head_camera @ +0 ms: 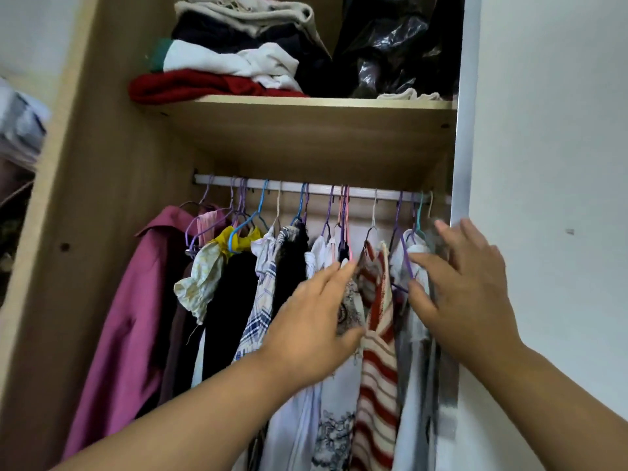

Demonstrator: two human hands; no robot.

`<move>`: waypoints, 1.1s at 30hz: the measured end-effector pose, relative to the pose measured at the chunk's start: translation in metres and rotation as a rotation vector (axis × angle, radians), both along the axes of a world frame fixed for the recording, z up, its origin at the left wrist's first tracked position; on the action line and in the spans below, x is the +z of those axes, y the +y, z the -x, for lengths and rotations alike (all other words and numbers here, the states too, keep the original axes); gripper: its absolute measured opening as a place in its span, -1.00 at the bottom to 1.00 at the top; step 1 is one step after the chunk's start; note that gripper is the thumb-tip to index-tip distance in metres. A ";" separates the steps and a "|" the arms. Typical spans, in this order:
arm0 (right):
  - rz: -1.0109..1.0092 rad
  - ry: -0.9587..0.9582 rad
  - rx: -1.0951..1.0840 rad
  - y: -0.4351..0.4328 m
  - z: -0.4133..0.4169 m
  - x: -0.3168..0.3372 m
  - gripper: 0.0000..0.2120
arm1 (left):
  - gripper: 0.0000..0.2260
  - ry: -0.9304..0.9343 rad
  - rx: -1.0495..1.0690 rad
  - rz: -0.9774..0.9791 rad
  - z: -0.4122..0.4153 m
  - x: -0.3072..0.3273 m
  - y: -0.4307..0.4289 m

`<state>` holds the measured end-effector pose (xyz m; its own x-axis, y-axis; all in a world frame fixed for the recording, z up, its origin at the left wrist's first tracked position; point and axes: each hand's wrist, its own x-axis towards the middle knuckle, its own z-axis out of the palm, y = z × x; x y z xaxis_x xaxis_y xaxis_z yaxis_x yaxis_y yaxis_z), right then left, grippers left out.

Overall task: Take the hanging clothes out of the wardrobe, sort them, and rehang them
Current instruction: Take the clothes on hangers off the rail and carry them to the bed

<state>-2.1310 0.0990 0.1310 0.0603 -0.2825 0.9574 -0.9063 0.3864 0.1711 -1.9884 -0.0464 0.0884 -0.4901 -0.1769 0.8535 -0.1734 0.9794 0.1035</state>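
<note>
While clothes [306,300] hang on rail [306,188] inside wardrobe [102,164], left hand [312,331] spread flat against printed white garment [343,385]; right hand [462,294] splayed, gripping nothing, beside red-striped top [377,368].

Wooden shelf [319,104] under folded clothes [234,59]; rail [360,192] bearing hung garments [265,294].

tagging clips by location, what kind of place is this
Probably a bedroom at home, at an open wardrobe: clothes hang on a rail, folded clothes sit on the shelf above, and both hands, left and right, reach in.
</note>
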 end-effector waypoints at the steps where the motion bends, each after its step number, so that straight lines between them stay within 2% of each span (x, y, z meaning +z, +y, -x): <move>1: -0.032 0.062 0.001 -0.006 -0.007 -0.002 -0.75 | -0.24 -0.020 0.048 0.021 -0.012 -0.003 -0.010; 5: -0.139 0.039 0.178 -0.042 -0.046 -0.004 -0.79 | -0.37 -0.009 0.149 0.027 -0.064 -0.007 -0.047; 11: -0.228 -0.038 0.319 -0.122 -0.122 -0.003 -0.72 | -0.51 0.080 0.272 0.083 -0.155 0.012 -0.116; 19: -0.207 -0.259 0.392 -0.244 -0.197 0.006 -0.58 | -0.44 0.273 0.509 0.191 -0.264 0.047 -0.226; 23: -0.151 -0.422 0.331 -0.287 -0.205 0.024 -0.56 | -0.25 0.281 0.466 0.111 -0.269 0.062 -0.271; 26: -0.145 -0.528 0.281 -0.315 -0.201 0.038 -0.64 | -0.28 0.331 0.446 0.133 -0.259 0.079 -0.288; 33: -0.141 -0.746 0.265 -0.374 -0.176 0.061 -0.63 | -0.35 0.511 0.423 0.158 -0.251 0.086 -0.308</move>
